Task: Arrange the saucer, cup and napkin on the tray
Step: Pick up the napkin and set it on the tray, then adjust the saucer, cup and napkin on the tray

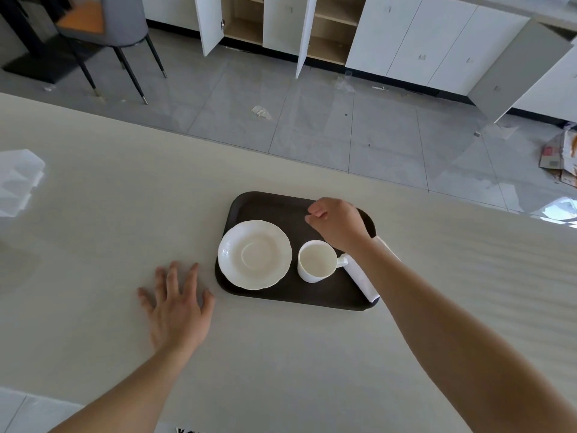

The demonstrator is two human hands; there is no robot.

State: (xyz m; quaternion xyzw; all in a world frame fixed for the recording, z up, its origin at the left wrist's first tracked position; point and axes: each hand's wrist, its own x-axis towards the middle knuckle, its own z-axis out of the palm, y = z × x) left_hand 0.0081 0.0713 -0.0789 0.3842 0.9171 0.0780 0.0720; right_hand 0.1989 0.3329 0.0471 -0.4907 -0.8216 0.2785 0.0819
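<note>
A dark brown tray [268,204] lies on the pale table. On its left part sits a white scalloped saucer [254,254]. Just right of the saucer stands an empty white cup [315,264], handle pointing right. A rolled white napkin [362,279] lies along the tray's right edge, partly hidden under my right forearm. My right hand [337,223] hovers over the tray's far right part, fingers curled shut, nothing visible in them. My left hand [178,304] rests flat on the table left of the tray, fingers spread, holding nothing.
The pale table [109,198] ends at a far edge, with grey tiled floor beyond. White crumpled plastic [18,179] lies at the table's left. A grey chair [118,29] and open white cabinets [281,23] stand further back.
</note>
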